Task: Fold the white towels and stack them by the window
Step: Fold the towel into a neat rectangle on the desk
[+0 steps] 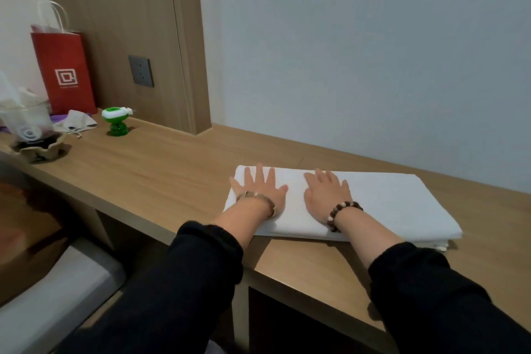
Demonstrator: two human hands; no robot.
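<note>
No grip on either side: left hand (260,188) and right hand (326,194) lie palm-down, fingers straight and spread, pressing the folded white towel (388,201). Left hand sits at the towel's left end, right hand just beside it. The towel runs on rightward, flat on the bench (158,169). Red paper bag (64,72) stands far left.

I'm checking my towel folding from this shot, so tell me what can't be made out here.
Head view:
How many layers the folded white towel holds: edges too thin to count.
Creases under the left hand and right hand: covered.
Small print on the red bag: too small.
The window: outside the frame.
</note>
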